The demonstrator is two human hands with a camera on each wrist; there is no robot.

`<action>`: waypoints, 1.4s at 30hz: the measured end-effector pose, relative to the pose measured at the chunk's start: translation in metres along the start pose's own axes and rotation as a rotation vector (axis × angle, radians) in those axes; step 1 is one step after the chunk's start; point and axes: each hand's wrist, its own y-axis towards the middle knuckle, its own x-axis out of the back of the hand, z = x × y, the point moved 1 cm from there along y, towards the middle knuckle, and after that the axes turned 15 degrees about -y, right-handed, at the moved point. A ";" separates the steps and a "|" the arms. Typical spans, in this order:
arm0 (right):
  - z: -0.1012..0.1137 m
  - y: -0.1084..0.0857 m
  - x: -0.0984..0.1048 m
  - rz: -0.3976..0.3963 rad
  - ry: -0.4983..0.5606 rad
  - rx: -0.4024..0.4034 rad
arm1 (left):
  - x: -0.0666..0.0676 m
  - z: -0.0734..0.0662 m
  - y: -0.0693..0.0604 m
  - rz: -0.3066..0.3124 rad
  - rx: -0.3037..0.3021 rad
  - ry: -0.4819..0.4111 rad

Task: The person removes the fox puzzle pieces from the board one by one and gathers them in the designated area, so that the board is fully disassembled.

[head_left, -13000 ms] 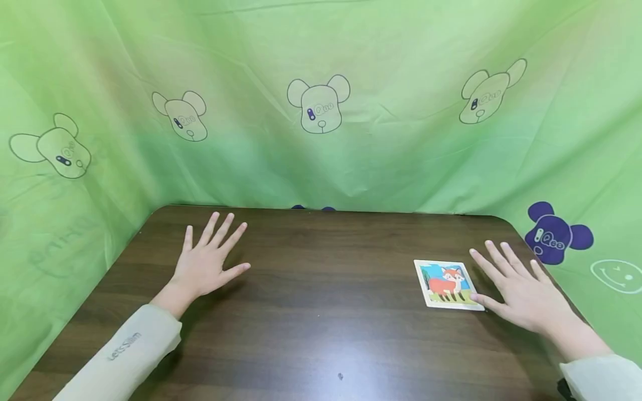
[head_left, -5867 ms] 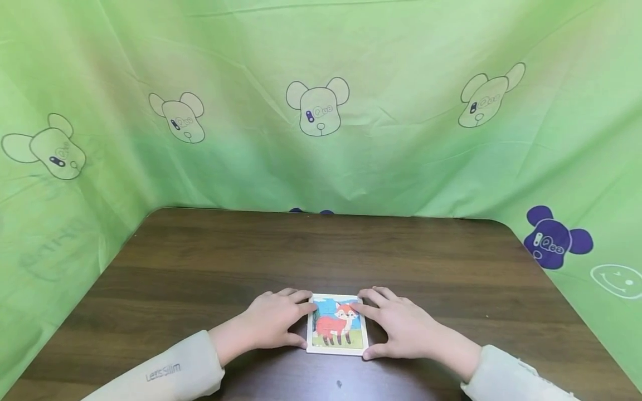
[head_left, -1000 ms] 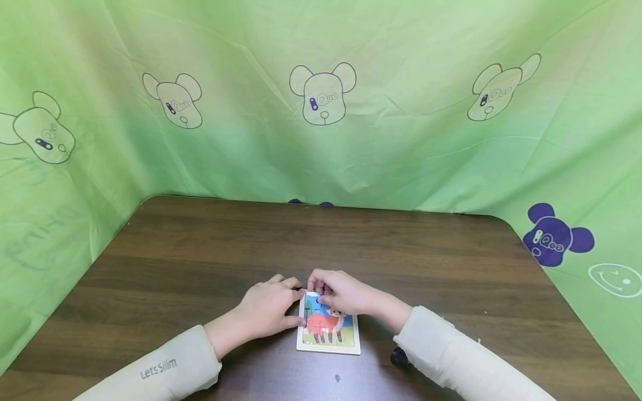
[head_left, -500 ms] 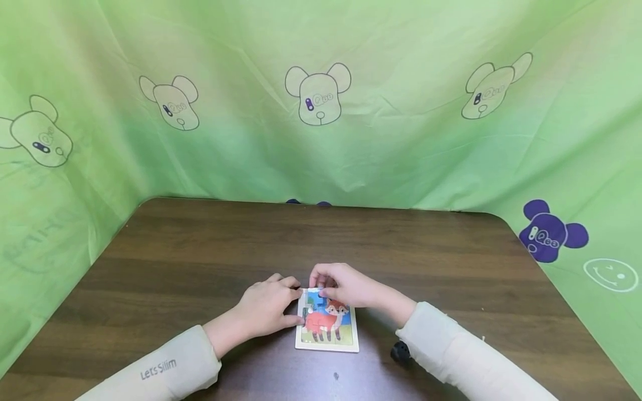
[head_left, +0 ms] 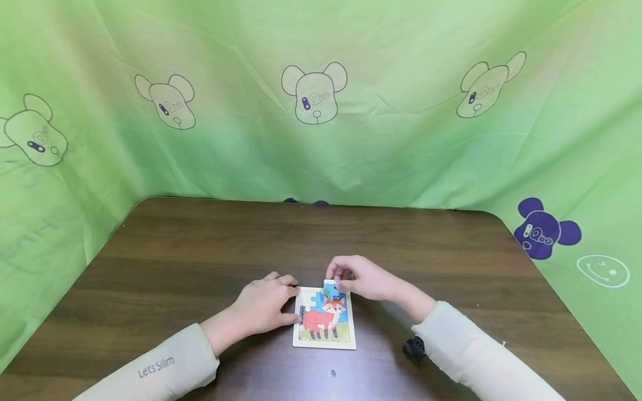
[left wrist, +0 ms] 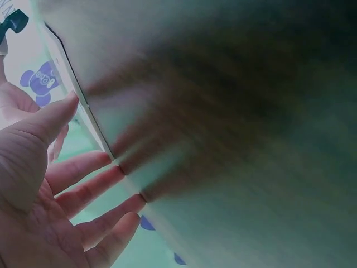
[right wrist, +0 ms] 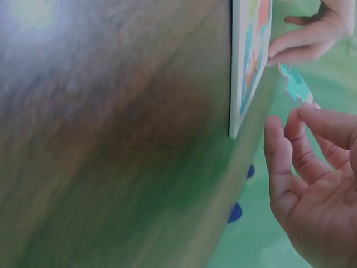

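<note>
A small square jigsaw puzzle with a fox picture and pale frame lies on the table before me. Its upper left corner shows a pale bare patch where the backing is exposed. My left hand rests at the frame's left side, fingertips and thumb touching the edge; the left wrist view shows these fingers fairly straight. Between thumb and fingers, my right hand pinches a blue puzzle piece with a bit of green, above the frame's top edge. In the right wrist view the piece is raised off the puzzle.
The dark wooden table spreads around the puzzle. A green cloth printed with bear heads hangs behind and at both sides. Near the right cuff is a small black object.
Over the last second my right hand lifted the blue piece out of the upper left corner and moved it right and away from me. The left hand stayed at the frame's edge.
</note>
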 end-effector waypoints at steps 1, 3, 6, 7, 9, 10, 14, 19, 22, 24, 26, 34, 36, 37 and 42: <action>-0.002 -0.001 0.001 -0.006 0.002 -0.001 | 0.000 0.000 0.000 0.002 0.001 0.001; -0.006 -0.003 0.003 -0.016 0.003 -0.003 | -0.001 0.002 0.000 0.013 0.010 0.001; -0.011 -0.007 0.007 -0.030 0.012 -0.018 | -0.001 0.003 -0.001 0.032 0.032 -0.009; -0.013 -0.009 0.008 -0.035 0.018 -0.021 | -0.002 0.003 -0.002 0.038 0.040 -0.013; -0.017 -0.012 0.010 -0.044 0.026 -0.028 | -0.002 0.003 -0.005 0.048 0.046 -0.019; -0.019 -0.014 0.011 -0.049 0.030 -0.026 | -0.002 0.003 -0.007 0.052 0.043 -0.020; -0.028 -0.021 0.014 -0.064 0.041 -0.033 | -0.001 0.001 -0.014 0.060 0.019 -0.023; -0.040 -0.030 0.016 -0.062 0.056 -0.052 | 0.001 0.002 -0.019 0.070 -0.001 -0.036; -0.046 -0.033 0.016 -0.047 0.064 -0.060 | 0.001 0.004 -0.020 0.094 -0.006 -0.057; -0.050 -0.034 0.017 -0.039 0.063 -0.065 | 0.002 0.004 -0.020 0.109 -0.008 -0.071; -0.052 -0.035 0.017 -0.030 0.063 -0.075 | 0.002 0.004 -0.020 0.119 -0.008 -0.084; -0.058 -0.032 0.018 -0.029 0.056 -0.077 | 0.002 0.004 -0.018 0.113 -0.026 -0.071; -0.059 -0.031 0.019 -0.036 0.038 -0.076 | 0.001 0.005 -0.018 0.112 -0.031 -0.064; -0.059 -0.031 0.019 -0.038 0.029 -0.076 | 0.000 0.005 -0.018 0.111 -0.033 -0.062; -0.059 -0.030 0.020 -0.050 -0.020 -0.081 | -0.001 0.006 -0.017 0.113 -0.032 -0.060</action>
